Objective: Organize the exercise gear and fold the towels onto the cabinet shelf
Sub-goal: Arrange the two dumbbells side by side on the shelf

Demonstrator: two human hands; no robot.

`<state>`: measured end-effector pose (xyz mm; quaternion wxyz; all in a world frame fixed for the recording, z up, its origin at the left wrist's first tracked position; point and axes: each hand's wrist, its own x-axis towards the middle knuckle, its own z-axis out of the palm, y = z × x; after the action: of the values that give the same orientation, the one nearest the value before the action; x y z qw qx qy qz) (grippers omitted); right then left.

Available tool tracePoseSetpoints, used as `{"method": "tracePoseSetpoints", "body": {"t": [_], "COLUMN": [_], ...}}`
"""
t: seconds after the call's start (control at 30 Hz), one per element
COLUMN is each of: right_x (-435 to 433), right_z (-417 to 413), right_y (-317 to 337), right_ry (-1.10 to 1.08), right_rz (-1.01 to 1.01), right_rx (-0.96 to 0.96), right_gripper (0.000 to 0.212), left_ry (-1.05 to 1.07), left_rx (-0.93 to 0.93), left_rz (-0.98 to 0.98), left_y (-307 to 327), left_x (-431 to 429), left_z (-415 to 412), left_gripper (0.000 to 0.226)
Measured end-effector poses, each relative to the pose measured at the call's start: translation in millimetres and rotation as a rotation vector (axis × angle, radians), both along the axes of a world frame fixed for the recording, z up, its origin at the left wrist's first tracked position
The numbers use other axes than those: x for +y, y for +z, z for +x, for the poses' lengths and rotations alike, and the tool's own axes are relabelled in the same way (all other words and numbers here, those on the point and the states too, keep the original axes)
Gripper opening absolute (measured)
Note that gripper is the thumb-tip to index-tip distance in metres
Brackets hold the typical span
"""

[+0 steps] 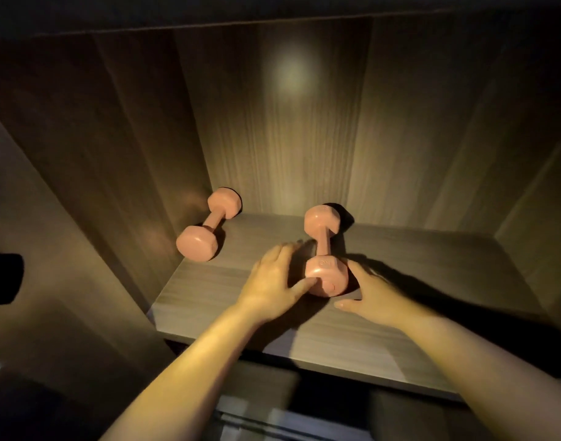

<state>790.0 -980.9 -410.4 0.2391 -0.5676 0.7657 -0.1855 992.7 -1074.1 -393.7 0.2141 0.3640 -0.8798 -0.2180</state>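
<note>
Pink dumbbell (323, 249) between the hands, left (271, 280) and right (373, 289), on wooden shelf (438, 275).

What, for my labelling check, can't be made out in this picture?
Head view:
- Marking on the near dumbbell: too small and dim to read.
- Black object at the left edge: cut off by the frame, unidentifiable.
- Space below the shelf: dark and blurred.
- Towels: none in view.
</note>
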Motion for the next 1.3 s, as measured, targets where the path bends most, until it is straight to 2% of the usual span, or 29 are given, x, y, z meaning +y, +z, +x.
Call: {"method": "tracePoseSetpoints", "body": {"t": [0.1, 0.2, 0.27, 0.47, 0.6, 0.8, 0.93, 1.03, 1.13, 1.3], "right_x": [11, 13, 9, 2, 5, 4, 5, 5, 6, 7], "right_z": [-3, -1, 2, 15, 14, 13, 11, 12, 12, 13], "right_y": [-8, -13, -13, -21, -27, -30, -34, -34, -34, -34], "right_ry": [0.020, 0.015, 0.029, 0.072, 0.087, 0.095, 0.095, 0.091, 0.079, 0.084], "right_rz": [0.042, 0.122, 0.182, 0.349, 0.356, 0.362, 0.332, 0.332, 0.330, 0.329], "right_rx": [0.086, 0.134, 0.200, 0.330, 0.344, 0.347, 0.350, 0.351, 0.350, 0.354], "right_gripper": [0.093, 0.097, 0.099, 0.094, 0.091, 0.091, 0.090, 0.091, 0.091, 0.091], "left_ry": [-0.096, -0.087, -0.047, -0.017, 0.034, 0.118, 0.267, 0.372, 0.383, 0.383], "left_rx": [-0.065, -0.176, -0.172, -0.198, -0.157, -0.313, -0.343, -0.246, -0.201, -0.266], "left_rz": [-0.027, -0.084, -0.128, -0.096, 0.021, 0.016, -0.128, -0.151, -0.147, -0.238], "left_y": [1, -5, -9, -7, -2, 13, 5, -8, -11, -5], "left_x": [10, 15, 12, -3, -16, -36, -19, -4, -9, -35], "left_z": [-24, -40, -41, -24, 4, 35, 22, 6, 6, 24], "left_gripper": [0.077, 0.074, 0.068, 0.064, 0.064, 0.067, 0.072, 0.068, 0.063, 0.067]}}
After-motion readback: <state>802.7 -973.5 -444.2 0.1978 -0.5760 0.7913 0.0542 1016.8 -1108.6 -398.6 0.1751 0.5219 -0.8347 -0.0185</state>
